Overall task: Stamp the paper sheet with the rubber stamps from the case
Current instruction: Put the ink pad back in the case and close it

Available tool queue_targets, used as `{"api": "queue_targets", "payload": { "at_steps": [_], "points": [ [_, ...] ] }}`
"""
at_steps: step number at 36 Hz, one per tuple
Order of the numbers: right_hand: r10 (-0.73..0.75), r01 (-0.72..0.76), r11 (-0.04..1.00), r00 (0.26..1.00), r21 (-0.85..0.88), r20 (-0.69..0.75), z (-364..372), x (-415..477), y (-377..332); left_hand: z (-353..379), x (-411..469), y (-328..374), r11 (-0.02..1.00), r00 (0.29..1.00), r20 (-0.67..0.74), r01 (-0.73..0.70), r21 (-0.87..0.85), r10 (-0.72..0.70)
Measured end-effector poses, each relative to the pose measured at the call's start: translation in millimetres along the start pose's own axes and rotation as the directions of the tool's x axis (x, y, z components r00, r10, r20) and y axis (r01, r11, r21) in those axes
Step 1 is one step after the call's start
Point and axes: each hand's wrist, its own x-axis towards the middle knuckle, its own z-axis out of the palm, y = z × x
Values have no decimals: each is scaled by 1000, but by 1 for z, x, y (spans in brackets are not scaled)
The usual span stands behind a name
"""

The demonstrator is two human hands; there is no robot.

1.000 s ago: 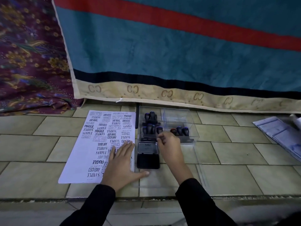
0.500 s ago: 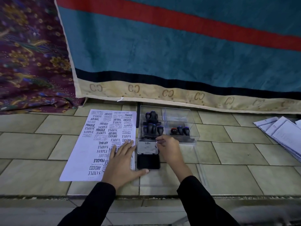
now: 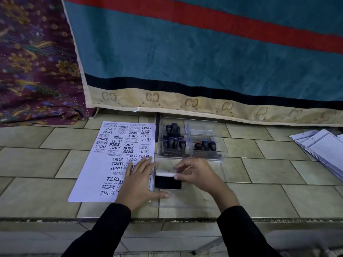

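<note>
A white paper sheet [image 3: 111,164] covered with black stamp marks lies on the tiled floor. My left hand [image 3: 138,182] rests flat on its lower right corner, fingers spread. Right of the sheet sits a black ink pad [image 3: 167,182]; its white lid [image 3: 166,173] is tilted down over it, pinched by my right hand [image 3: 196,173]. Behind it stands a clear plastic case [image 3: 204,127] holding several dark-handled rubber stamps [image 3: 173,143] and three more [image 3: 205,145], one with a red top.
A teal blanket [image 3: 204,52] with a red stripe and beige border hangs just behind the case. Patterned purple cloth [image 3: 37,62] lies at the back left. A pile of printed papers [image 3: 323,147] sits at the right. A step edge [image 3: 167,218] runs below my wrists.
My right hand has swung the ink pad's lid from upright down toward the pad. The left hand stays on the sheet.
</note>
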Motion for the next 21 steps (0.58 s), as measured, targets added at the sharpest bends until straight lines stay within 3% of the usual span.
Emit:
{"api": "queue_targets", "payload": {
  "at_steps": [3,8,13,21],
  "points": [
    [-93,103,979,994,-174,65,5,-2,-1,-1,0,-1,1000,1000,13,-12,12,12],
    [-115,145,912,988,-384,100,19,-2,3,-2,-2,-1,999,999,14,-33,17,33],
    [-183,188,882,982,-432,54,26,-4,0,0,-2,0,999,999,-3,-33,25,33],
    [-102,175,832,981,-526,165,36,1,-6,4,-1,-1,998,999,-19,-34,58,35]
  ]
}}
